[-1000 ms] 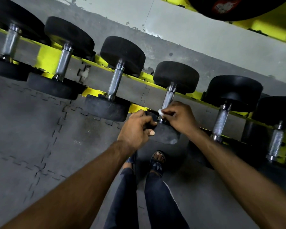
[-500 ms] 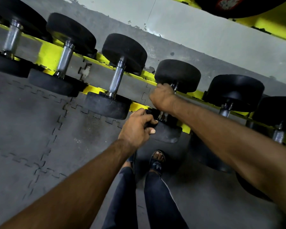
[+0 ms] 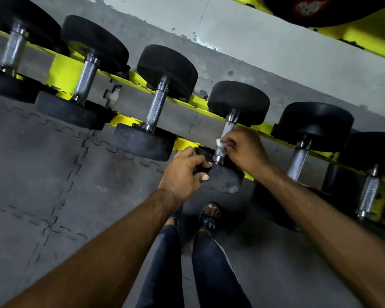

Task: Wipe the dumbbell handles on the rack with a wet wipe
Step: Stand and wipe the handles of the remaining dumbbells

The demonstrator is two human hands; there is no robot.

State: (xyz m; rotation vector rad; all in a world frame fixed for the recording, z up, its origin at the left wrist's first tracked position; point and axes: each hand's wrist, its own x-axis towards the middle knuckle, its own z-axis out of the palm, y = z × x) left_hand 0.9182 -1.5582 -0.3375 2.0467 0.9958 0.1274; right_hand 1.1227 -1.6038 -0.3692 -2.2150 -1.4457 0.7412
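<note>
Several black-headed dumbbells with chrome handles lie in a row on a yellow rack (image 3: 60, 72). My right hand (image 3: 246, 147) wraps a white wet wipe (image 3: 220, 142) around the lower half of the chrome handle (image 3: 228, 127) of the fourth dumbbell from the left. My left hand (image 3: 183, 172) grips the near black head (image 3: 222, 178) of that same dumbbell, fingers curled over its rim. Most of the wipe is hidden in my fingers.
Neighbouring dumbbells sit close on both sides, one handle at the left (image 3: 157, 106) and one at the right (image 3: 298, 158). Grey interlocking floor mats (image 3: 42, 174) lie below. My legs and sandalled feet (image 3: 209, 215) stand under the rack. A yellow upper shelf (image 3: 353, 34) crosses the top right.
My right hand slid up the handle to the far head half a second ago, then came back down towards the near head with the wipe. My left hand stayed on the near head.
</note>
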